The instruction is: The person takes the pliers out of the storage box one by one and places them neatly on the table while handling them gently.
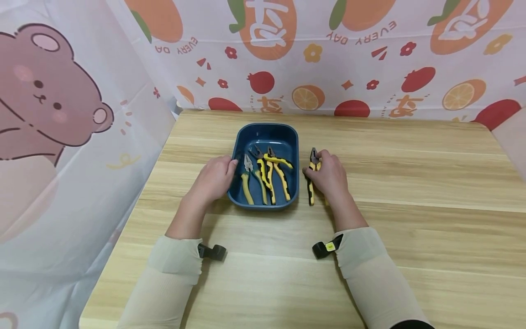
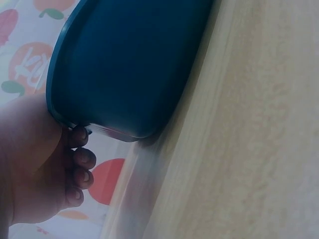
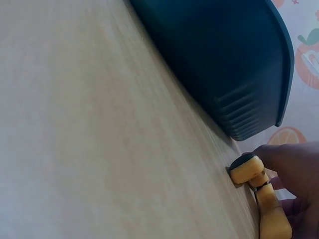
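Note:
A dark blue plastic tub (image 1: 263, 207) stands on the table, and inside it lie combination pliers with pale yellow-green handles (image 1: 245, 187) and other pliers with yellow-and-black handles (image 1: 282, 180), partly overlapping. My left hand (image 1: 215, 178) grips the tub's left rim, thumb on top; in the left wrist view its curled fingers (image 2: 83, 158) show beside the tub wall (image 2: 124, 64). Just right of the tub, my right hand (image 1: 330, 173) holds another pair of yellow-and-black pliers (image 1: 311, 194) lying on the table. Their handle ends (image 3: 274, 219) show in the right wrist view, the jaws hidden there.
The wooden table (image 1: 411, 192) extends to the right and toward the front. A fruit-print cloth (image 1: 353, 68) hangs behind its back edge, and a cloth with a bear (image 1: 53, 91) hangs along the left side. Each wrist carries a small black camera.

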